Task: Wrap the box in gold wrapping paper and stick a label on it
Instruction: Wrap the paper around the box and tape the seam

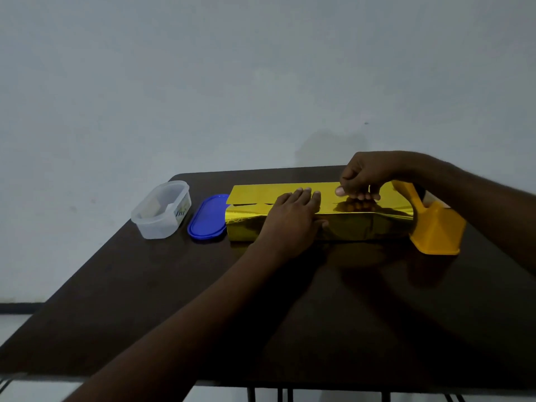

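Note:
A long box covered in shiny gold wrapping paper (348, 224) lies across the far part of the dark table (203, 300). My left hand (293, 216) lies flat on top of it near the middle, fingers straight, pressing the paper flap down. My right hand (362, 178) hovers over the right part of the box with curled fingers, fingertips touching the top paper; whether it pinches a strip of tape is too small to tell. A yellow tape dispenser (432, 227) stands against the box's right end, partly behind my right forearm.
A clear plastic container (162, 210) with small items inside sits at the left of the box. Its blue oval lid (207, 219) lies between container and box. A plain wall rises behind the table. The table's near half is bare dark wood.

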A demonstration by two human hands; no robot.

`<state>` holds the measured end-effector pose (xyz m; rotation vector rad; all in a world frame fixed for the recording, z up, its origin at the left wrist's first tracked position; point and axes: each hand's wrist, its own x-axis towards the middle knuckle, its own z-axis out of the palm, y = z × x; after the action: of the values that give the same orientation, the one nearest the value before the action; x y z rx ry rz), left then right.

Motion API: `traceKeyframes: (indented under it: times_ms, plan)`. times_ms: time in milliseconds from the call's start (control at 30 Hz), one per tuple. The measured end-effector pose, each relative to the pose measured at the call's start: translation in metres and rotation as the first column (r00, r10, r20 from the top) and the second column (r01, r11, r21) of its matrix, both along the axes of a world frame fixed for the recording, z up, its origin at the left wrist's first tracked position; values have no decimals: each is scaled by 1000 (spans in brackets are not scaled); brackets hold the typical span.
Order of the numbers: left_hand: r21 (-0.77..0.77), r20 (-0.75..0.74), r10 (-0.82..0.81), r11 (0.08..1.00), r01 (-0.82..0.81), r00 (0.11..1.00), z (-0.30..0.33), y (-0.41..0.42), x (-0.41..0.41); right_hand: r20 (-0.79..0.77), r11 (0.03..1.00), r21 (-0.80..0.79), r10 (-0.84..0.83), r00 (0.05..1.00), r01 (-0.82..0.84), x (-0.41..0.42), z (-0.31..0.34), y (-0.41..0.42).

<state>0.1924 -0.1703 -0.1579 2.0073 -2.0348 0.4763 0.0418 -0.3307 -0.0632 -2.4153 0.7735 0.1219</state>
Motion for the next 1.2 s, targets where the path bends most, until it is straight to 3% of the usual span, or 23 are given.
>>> traceKeyframes:
  times_ms: [333, 600, 867, 933, 1000, 1067, 1133, 1200]
  plan:
    - [9, 6, 6, 1000, -6, 1000, -1, -2, 2, -96, 989, -124, 68, 993, -80, 7, -1, -4]
    - [20, -16, -1, 1000, 2, 1000, 0, -2, 4, -142, 929, -369, -63, 988, 6, 1, -9, -7]
    - [19, -28, -7, 1000, 7, 1000, -1, -3, 5, -143, 875, -481, -142, 979, 56, -31, -3, -9]
    - [16, -27, -5, 1000, 5, 1000, -1, -3, 4, -66, 817, -569, -154, 986, 90, -34, -2, 2]
    - [21, -20, 0, 1000, 1, 1000, -2, -4, 5, 146, 735, -647, -141, 979, 202, -34, -10, 22]
    - [22, -16, 6, 1000, -5, 1000, -1, -4, 5, 322, 722, -628, -100, 941, 291, -33, -29, 47]
    - [16, -14, 6, 1000, -6, 1000, -1, -4, 5, 302, 783, -579, -51, 952, 226, -32, -51, 66]
    - [17, -16, 4, 1000, -4, 1000, -1, -4, 5, 154, 811, -571, -48, 987, 129, -36, -70, 75]
